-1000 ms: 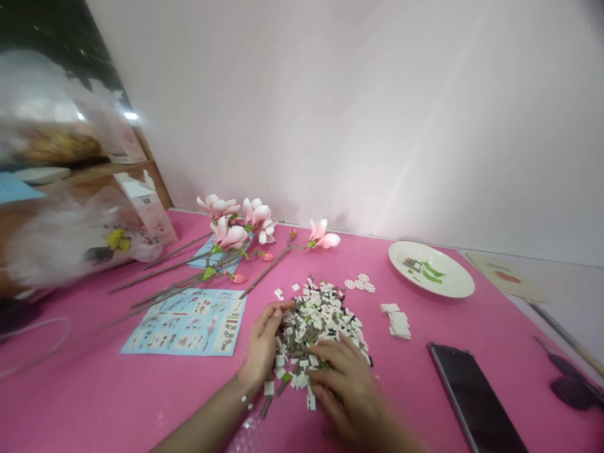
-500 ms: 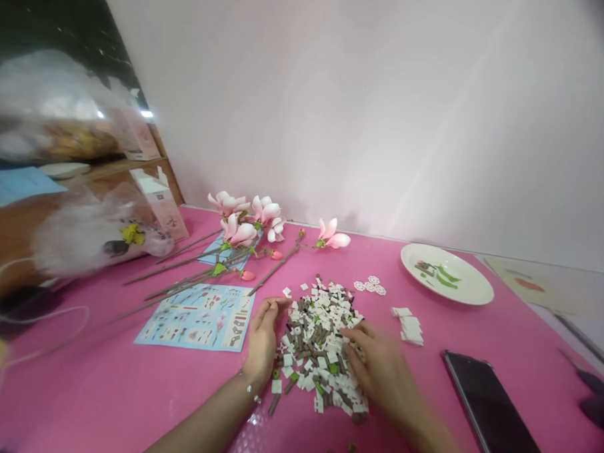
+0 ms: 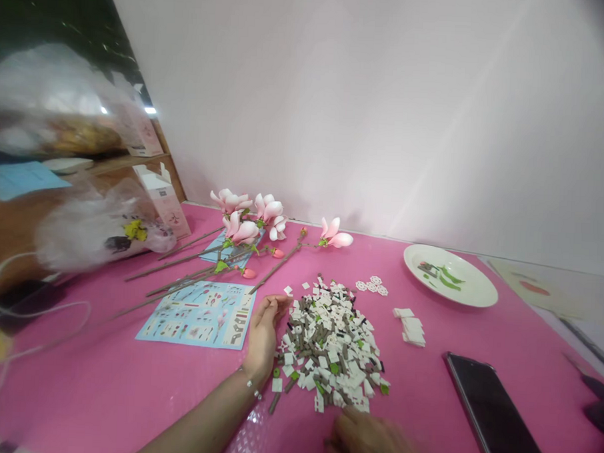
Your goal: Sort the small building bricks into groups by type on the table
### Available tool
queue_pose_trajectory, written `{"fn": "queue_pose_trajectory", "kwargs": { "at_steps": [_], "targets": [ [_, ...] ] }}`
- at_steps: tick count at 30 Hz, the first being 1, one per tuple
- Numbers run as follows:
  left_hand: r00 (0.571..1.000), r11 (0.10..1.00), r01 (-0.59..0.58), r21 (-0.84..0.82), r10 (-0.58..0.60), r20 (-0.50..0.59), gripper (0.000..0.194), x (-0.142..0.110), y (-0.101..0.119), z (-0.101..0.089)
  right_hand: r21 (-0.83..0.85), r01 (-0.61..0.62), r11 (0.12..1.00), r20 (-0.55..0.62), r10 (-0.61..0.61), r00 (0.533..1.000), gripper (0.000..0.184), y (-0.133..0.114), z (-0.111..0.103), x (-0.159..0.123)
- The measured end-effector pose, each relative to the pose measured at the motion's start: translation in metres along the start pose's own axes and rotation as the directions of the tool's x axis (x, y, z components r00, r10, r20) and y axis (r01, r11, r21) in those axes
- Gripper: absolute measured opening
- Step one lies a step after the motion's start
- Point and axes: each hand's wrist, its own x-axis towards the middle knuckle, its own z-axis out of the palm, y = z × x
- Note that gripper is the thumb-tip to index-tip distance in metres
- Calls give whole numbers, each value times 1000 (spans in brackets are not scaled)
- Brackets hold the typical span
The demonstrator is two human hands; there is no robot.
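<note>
A heap of small building-block pieces [image 3: 327, 341], white, grey-brown and green, lies on the pink tabletop. Along its left side rests my left hand [image 3: 263, 335], its fingers loosely bent and holding nothing, a beaded bracelet at the wrist. My right hand [image 3: 367, 440], somewhat blurred, is low at the heap's front edge. Its fingers are curled down, and what may be under or in them is hidden. Left of my left hand lies a blue printed instruction sheet [image 3: 198, 315].
Pink magnolia stems [image 3: 242, 230] lie at the back left. White lattice pieces [image 3: 372, 286] and stacked white pieces [image 3: 410, 327] sit right of the heap. A white plate [image 3: 472, 297] holds green and grey pieces. A phone [image 3: 496, 415], bagged items [image 3: 106, 231] and a box [image 3: 165, 204] stand around.
My right hand has moved from the heap's right side toward me, to its front edge, uncovering pieces there and covering loose grey ones. My left hand has stayed in place.
</note>
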Motion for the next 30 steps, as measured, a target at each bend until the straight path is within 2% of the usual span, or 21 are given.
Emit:
{"fn": "queue_pose_trajectory", "kwargs": {
  "at_steps": [3, 7, 11, 14, 17, 19, 21, 23, 24, 26, 28, 30],
  "targets": [
    [1000, 999, -6, 36, 6, 1, 25, -2, 1, 1, 14, -106, 994, -87, 107, 990, 14, 2, -17, 19],
    [1000, 992, -10, 129, 9, 9, 28, -4, 5, 2, -19, -295, 955, -111, 291, 950, 22, 15, -40, 46],
    [999, 959, -27, 284, 17, 37, 29, -4, 10, 2, -67, -352, 934, -95, 345, 934, 22, 31, -44, 62],
    [995, 891, -41, 452, -4, 98, 22, -2, 16, 0, -77, -351, 933, -92, 344, 934, 18, 39, -36, 66],
    [982, 786, -98, 611, -23, 187, 10, -1, 22, -3, -26, -364, 931, -127, 358, 925, 17, 44, -29, 67],
    [971, 722, -155, 675, -13, 237, 13, -2, 24, -5, 71, -369, 927, -166, 375, 912, 18, 48, -28, 67],
    [956, 648, -230, 727, 10, 293, 17, -4, 25, -5, 249, -356, 901, -193, 406, 893, 19, 52, -31, 65],
    [932, 529, -322, 785, 32, 361, 18, -6, 25, -4, 505, -337, 794, -161, 470, 868, 23, 56, -36, 62],
    [919, 462, -365, 808, 38, 394, 16, -8, 24, -4, 642, -318, 697, -128, 506, 853, 26, 57, -39, 61],
    [898, 361, -422, 832, 41, 438, 11, -9, 23, -3, 866, -247, 435, -43, 558, 829, 30, 58, -44, 58],
    [893, 346, -435, 832, 45, 448, 8, -9, 22, -2, 976, -135, 170, 16, 563, 826, 31, 57, -47, 57],
    [894, 365, -433, 824, 53, 446, 8, -9, 22, -2, 998, -59, -34, 67, 545, 836, 31, 54, -47, 56]
  ]
}}
